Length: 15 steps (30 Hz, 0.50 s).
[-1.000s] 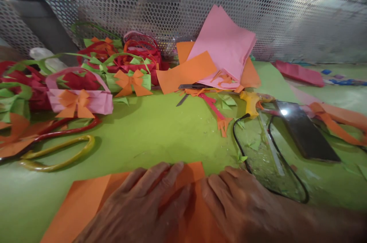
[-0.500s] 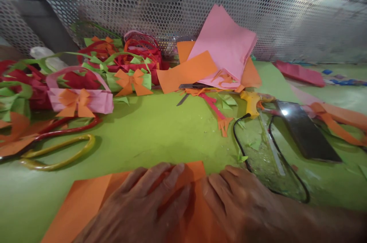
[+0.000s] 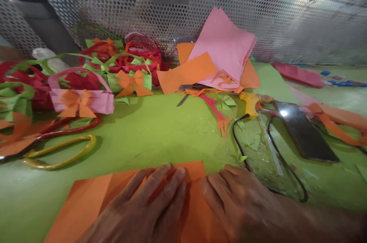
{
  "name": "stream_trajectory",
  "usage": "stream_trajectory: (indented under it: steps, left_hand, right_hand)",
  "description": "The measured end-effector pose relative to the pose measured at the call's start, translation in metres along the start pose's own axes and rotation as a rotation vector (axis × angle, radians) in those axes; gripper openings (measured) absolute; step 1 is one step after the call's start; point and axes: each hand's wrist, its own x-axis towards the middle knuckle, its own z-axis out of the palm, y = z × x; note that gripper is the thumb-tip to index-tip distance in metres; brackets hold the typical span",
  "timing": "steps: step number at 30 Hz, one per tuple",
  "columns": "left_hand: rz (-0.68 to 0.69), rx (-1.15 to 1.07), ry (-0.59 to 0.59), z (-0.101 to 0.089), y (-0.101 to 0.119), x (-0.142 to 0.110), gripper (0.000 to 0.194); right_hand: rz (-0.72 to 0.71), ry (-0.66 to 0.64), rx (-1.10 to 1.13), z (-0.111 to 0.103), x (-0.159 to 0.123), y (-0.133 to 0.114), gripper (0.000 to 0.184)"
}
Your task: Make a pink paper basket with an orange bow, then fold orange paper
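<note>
A folded sheet of orange paper (image 3: pixel 88 195) lies at the near edge of my view, with a crease down its left part. My left hand (image 3: pixel 149 201) rests flat on it, fingers stretched out and pointing away from me. At the sheet's right edge, my right hand (image 3: pixel 235 197) is closed, its fingers curled together against the paper; the fingertips are hidden. The sheet's near end runs out of the picture.
Small paper bags with bows (image 3: pixel 82 101) stand at the back left, by big scissors (image 3: pixel 60 151). Orange and pink sheets (image 3: pixel 223 48) lean on the perforated metal wall (image 3: pixel 286 13). A yellow glue gun (image 3: pixel 250 103) with black cord, a phone (image 3: pixel 308 132) and scraps lie at right.
The fingers of my left hand have shifted slightly on the sheet, the thumb now closer to the other fingers. My right hand stays at the paper's right edge.
</note>
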Motion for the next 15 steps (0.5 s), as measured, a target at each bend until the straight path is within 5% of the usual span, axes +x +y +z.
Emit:
stream_trajectory:
  steps: [7, 15]
  left_hand:
    - [0.044, -0.021, -0.179, -0.006, 0.003, -0.007, 0.045]
    - [-0.004, -0.216, -0.265, -0.014, 0.003, -0.001, 0.059]
  right_hand:
    - [-0.006, -0.052, -0.030, -0.004, -0.007, -0.003, 0.019]
    - [0.177, -0.117, -0.016, -0.015, -0.006, 0.001, 0.029]
